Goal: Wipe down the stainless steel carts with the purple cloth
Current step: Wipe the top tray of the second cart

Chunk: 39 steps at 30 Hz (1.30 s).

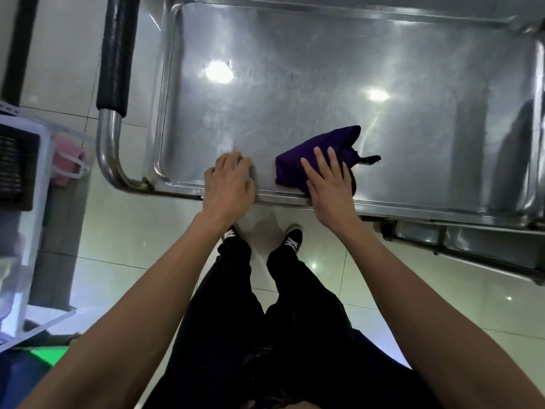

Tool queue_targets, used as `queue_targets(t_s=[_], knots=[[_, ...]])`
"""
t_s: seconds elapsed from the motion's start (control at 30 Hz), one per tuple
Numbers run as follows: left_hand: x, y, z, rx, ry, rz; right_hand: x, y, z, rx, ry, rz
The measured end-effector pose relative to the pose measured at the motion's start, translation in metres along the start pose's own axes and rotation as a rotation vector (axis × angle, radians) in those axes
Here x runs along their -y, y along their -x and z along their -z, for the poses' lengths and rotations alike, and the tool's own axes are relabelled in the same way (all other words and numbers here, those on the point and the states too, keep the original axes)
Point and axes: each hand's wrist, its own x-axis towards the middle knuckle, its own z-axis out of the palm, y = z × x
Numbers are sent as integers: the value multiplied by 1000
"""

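A stainless steel cart [324, 78] fills the upper part of the view, its flat top tray shining under ceiling lights. A folded purple cloth [303, 156] lies on the tray near the front rim. My right hand [330, 181] lies flat on the cloth's near side, fingers straight and spread. My left hand [228, 181] rests on the front rim to the left of the cloth, fingers bent over the tray's edge and holding nothing else.
The cart's push handle with a black foam grip [118, 54] curves round the left end. A lower shelf [472, 243] shows at the right. White plastic bins [26, 178] stand on the tiled floor at the left. My legs and shoes are below the rim.
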Motion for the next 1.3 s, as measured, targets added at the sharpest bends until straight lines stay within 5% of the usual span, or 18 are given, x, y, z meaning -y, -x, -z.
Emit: queue_targets(t_s=[0.53,0.93,1.3], knots=[[108,17,32,58,-24,265,130,-60,-17,24,30,207],[141,1,50,77,245,364,232,-115,-34,67,-6,344],[151,-13,53,187,115,283,197,-73,-30,49,-62,285]])
